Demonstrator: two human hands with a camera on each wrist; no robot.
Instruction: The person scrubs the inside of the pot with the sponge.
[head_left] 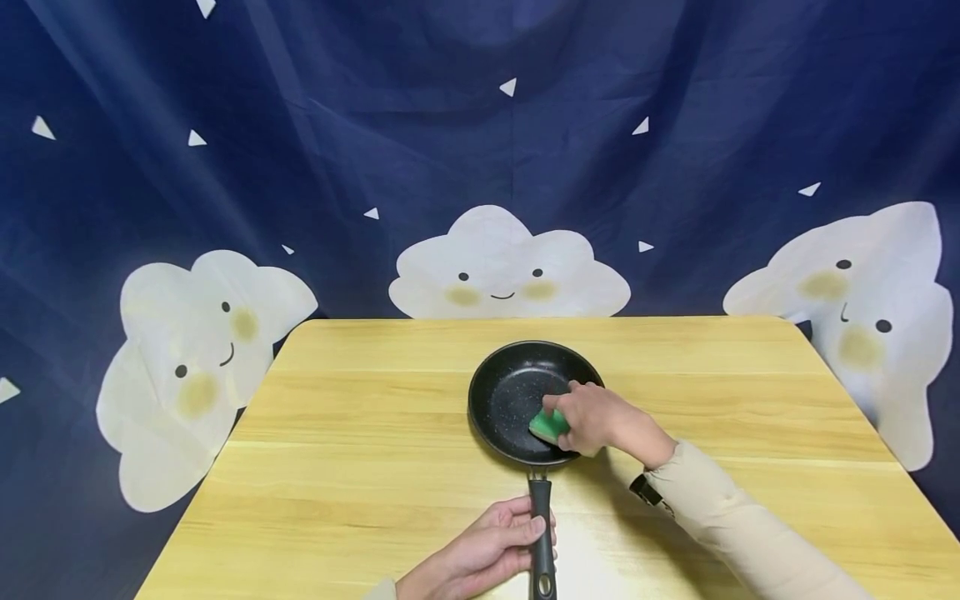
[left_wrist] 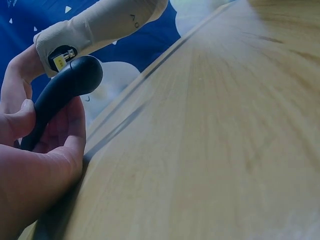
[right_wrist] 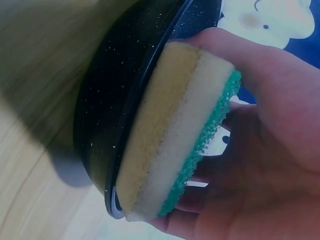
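Note:
A black speckled frying pan (head_left: pixel 510 396) is on the wooden table, its handle (head_left: pixel 542 533) pointing toward me. My left hand (head_left: pixel 498 546) grips that handle from the left, thumb on top and fingers wrapped underneath. In the left wrist view the curved handle end (left_wrist: pixel 82 75) sticks out past the hand. My right hand (head_left: pixel 600 417) holds a sponge (head_left: pixel 550 425) inside the pan, at the right side of its bottom. Seen from the right wrist, the sponge (right_wrist: pixel 170 130) has a green scouring layer facing the palm and white and yellowish layers toward the pan, overlapping the rim.
The light wooden table (head_left: pixel 345 467) stretches around the pan on all sides. Behind it hangs a dark blue cloth (head_left: pixel 450 125) with smiling white clouds and small white triangles. A dark wrist device (head_left: pixel 645 490) sits at the right cuff of a cream sleeve (head_left: pixel 742 525).

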